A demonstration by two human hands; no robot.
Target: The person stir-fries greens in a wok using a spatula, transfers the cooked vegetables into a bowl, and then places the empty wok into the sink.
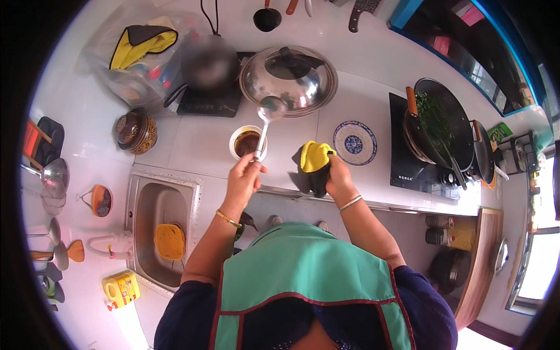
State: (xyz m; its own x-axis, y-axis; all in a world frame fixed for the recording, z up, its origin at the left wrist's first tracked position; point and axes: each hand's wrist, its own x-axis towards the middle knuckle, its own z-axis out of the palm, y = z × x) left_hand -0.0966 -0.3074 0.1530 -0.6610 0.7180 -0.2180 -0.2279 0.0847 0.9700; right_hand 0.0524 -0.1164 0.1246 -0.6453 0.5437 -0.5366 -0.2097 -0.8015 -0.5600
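Observation:
My left hand (243,181) is closed round the handle of a metal ladle (272,107). Its bowl is raised in front of the large domed steel lid (265,79), and the handle passes over a white bowl (233,135) with dark brown sauce inside. My right hand (339,176) grips a yellow and dark grey cloth (317,157), bunched up above the counter's front edge. Just beyond that cloth, to the right, lies a white plate (367,136) with a blue pattern.
A black wok (461,111) with chopped greens stands on the right cooktop (402,169). At left are a sink (135,204) holding a yellow basket (170,241), a brown patterned jar (136,133), and a bagged pile with another cloth (137,49). A black cooktop (204,105) sits at the back.

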